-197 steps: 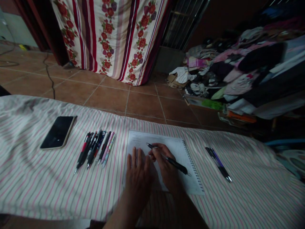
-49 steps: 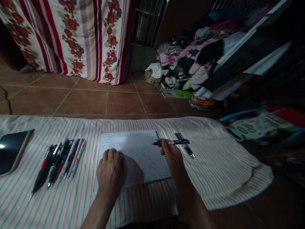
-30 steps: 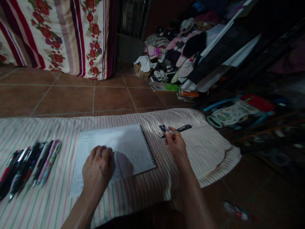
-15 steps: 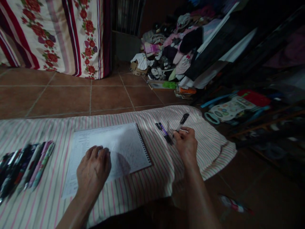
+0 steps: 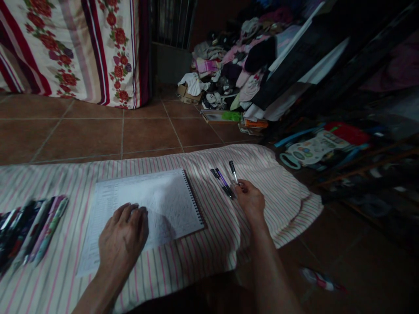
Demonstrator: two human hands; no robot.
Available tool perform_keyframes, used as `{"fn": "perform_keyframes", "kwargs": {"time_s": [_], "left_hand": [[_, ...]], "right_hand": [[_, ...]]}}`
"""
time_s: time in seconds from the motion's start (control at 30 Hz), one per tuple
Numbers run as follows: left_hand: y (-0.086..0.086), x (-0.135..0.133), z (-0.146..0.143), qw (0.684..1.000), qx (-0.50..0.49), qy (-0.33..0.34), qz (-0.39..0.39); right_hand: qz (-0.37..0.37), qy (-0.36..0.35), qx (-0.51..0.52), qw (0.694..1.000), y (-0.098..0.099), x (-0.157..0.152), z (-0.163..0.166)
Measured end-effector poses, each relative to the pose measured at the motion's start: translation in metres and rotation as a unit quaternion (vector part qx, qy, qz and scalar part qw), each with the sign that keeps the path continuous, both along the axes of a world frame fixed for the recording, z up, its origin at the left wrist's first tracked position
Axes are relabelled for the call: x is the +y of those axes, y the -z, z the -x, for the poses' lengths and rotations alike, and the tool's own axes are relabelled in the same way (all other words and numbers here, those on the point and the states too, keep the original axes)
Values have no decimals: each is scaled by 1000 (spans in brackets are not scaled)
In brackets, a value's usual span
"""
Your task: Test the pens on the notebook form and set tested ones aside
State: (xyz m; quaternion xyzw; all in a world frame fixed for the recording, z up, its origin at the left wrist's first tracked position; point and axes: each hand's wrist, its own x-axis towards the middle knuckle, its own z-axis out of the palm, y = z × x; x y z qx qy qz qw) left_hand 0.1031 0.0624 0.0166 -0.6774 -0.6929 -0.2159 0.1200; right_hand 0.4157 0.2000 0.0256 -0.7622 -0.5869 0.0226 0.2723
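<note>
My left hand [image 5: 122,237] lies palm down on the lined page of a spiral notebook [image 5: 163,198], its fingers slightly bent and nothing visible in them. Several pens in a row [image 5: 44,226] are to its left, running off the picture edge. With fingers pinched, my right hand [image 5: 251,200] grips a pen [image 5: 233,171] with a dark end and a light barrel, tilted up to the left. Just left of that hand, a black pen [image 5: 220,179] and a purple pen [image 5: 224,178] lie side by side on the striped cloth.
A striped cloth [image 5: 183,261] covers the surface under the notebook. Beyond it are a tiled floor [image 5: 147,131], a flowered curtain [image 5: 88,56] and a heap of clothes [image 5: 235,65]. On the right sits a colourful toy panel [image 5: 321,150]; a small red-and-white item [image 5: 322,279] lies on the floor.
The pen in my right hand has swung from leaning right to leaning left, and its dark end is nearer the two lying pens. My left hand stays on the notebook.
</note>
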Motion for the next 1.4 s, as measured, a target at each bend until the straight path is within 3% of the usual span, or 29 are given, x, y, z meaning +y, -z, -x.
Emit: {"fn": "perform_keyframes", "kwargs": {"time_s": [0.17,0.5,1.0,1.23,1.4], "left_hand": [[-2,0,-1,1000,2,9,-5],[-3,-2,-1,1000,5,18,-3],[-5,-2,0,1000,-13,12,1],[-5,-3,2,1000,-25,15,-7],[-7,-1,4,998,-49,-3,30]], "right_hand": [[39,-11,-21,999,7,1,-4],[41,-23,-13,999,19,5,-5],[60,-39,-57,996,19,7,-1],[9,-48,-53,997,14,7,5],[-51,-101,-40,993,2,1,48]]}}
